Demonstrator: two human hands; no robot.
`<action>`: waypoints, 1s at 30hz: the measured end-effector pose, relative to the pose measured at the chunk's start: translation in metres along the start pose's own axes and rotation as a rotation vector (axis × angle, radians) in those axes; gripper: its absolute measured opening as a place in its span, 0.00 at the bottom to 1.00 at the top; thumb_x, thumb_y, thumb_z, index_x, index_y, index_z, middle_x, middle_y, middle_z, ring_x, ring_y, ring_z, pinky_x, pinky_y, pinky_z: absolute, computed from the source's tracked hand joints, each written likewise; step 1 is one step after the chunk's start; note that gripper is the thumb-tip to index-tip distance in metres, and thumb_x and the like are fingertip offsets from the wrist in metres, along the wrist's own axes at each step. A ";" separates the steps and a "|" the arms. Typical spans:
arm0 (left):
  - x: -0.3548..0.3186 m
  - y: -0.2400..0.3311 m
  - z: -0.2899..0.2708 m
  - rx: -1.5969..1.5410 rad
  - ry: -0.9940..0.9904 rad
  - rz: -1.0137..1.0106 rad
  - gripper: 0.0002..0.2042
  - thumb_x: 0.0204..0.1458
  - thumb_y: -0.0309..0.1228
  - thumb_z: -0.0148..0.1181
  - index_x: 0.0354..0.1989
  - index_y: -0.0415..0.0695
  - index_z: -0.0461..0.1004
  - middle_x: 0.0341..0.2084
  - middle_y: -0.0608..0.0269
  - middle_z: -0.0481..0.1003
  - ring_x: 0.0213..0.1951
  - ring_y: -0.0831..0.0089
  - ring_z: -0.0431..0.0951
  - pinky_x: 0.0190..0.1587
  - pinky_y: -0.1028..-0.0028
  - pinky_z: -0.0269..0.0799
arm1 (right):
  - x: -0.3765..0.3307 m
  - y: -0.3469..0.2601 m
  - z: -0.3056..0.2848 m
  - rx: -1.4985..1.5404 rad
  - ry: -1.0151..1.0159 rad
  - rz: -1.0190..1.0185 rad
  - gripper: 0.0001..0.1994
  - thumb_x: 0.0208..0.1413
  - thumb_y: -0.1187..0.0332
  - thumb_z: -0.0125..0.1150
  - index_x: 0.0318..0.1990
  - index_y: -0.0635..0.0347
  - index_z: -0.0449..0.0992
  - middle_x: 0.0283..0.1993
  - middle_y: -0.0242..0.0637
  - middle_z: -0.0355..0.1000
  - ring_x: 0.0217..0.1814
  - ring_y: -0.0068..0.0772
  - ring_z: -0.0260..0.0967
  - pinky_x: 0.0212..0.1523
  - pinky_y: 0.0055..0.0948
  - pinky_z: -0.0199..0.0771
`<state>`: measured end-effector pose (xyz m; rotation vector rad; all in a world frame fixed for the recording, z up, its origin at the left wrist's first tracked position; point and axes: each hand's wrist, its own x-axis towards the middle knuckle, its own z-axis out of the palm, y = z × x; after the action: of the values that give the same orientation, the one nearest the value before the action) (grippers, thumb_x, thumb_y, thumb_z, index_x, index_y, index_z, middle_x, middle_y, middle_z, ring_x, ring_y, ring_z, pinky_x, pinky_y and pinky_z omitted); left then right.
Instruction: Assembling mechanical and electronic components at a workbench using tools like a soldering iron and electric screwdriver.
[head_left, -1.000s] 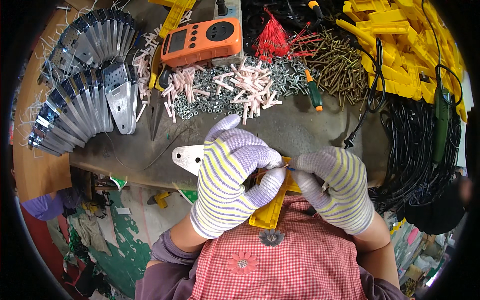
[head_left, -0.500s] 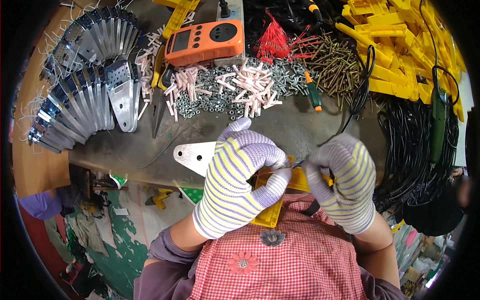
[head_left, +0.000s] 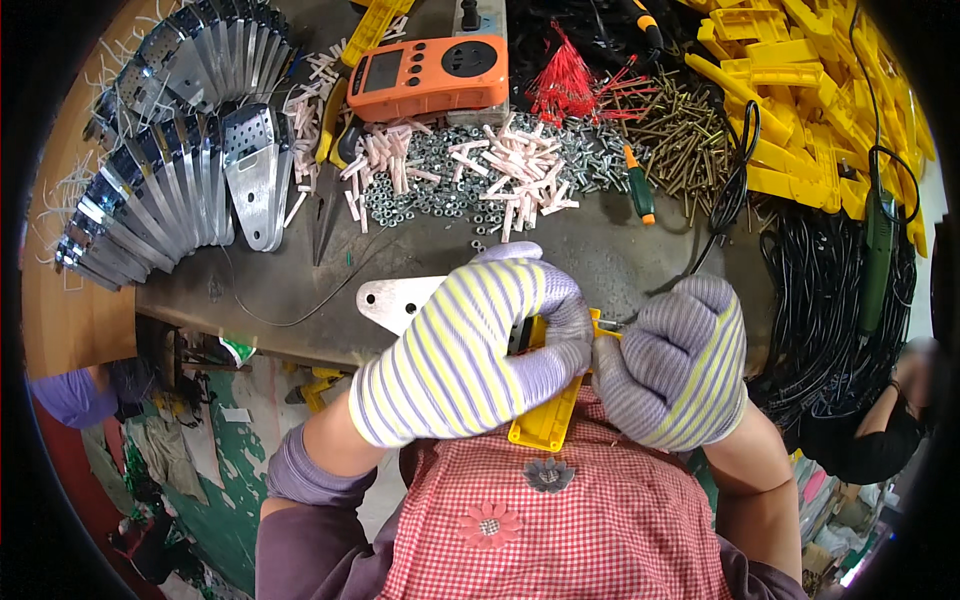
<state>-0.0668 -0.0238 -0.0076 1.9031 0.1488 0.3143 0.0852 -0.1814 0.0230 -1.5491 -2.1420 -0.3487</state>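
Head view: L hand (head_left: 480, 350) grasps yellow housing (head_left: 543, 428); R hand (head_left: 680, 365) curled tighter than bef., can't tell if grasping sth.

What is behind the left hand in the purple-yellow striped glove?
Behind the left hand, a silver metal plate and a yellow plastic housing partly show; their covered portions, and anything else there, cannot be seen.

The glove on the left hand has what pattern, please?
The glove has yellow, purple and whitish stripes, clearest in the head view.
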 end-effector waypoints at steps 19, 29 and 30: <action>-0.007 0.003 0.013 0.410 0.212 0.236 0.06 0.39 0.29 0.67 0.28 0.49 0.80 0.24 0.67 0.75 0.32 0.67 0.79 0.68 0.50 0.57 | 0.002 -0.013 -0.009 0.836 -0.050 1.010 0.04 0.50 0.73 0.68 0.33 0.62 0.79 0.27 0.36 0.72 0.27 0.28 0.71 0.30 0.25 0.70; -0.018 0.008 -0.002 0.390 0.121 0.132 0.19 0.42 0.34 0.69 0.45 0.47 0.80 0.43 0.63 0.78 0.51 0.63 0.77 0.67 0.56 0.58 | -0.006 -0.007 0.004 0.250 0.092 0.368 0.11 0.35 0.73 0.71 0.27 0.52 0.75 0.24 0.29 0.67 0.26 0.37 0.68 0.29 0.38 0.66; -0.021 0.013 -0.010 0.414 0.156 0.117 0.24 0.41 0.35 0.70 0.50 0.46 0.77 0.44 0.60 0.78 0.49 0.60 0.76 0.64 0.58 0.62 | -0.007 -0.007 0.002 0.251 0.084 0.376 0.11 0.34 0.73 0.71 0.27 0.52 0.75 0.25 0.29 0.67 0.26 0.37 0.68 0.29 0.38 0.66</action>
<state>-0.0904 -0.0251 0.0047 2.3011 0.2196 0.5448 0.0800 -0.1882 0.0183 -1.7071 -1.7075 -0.0155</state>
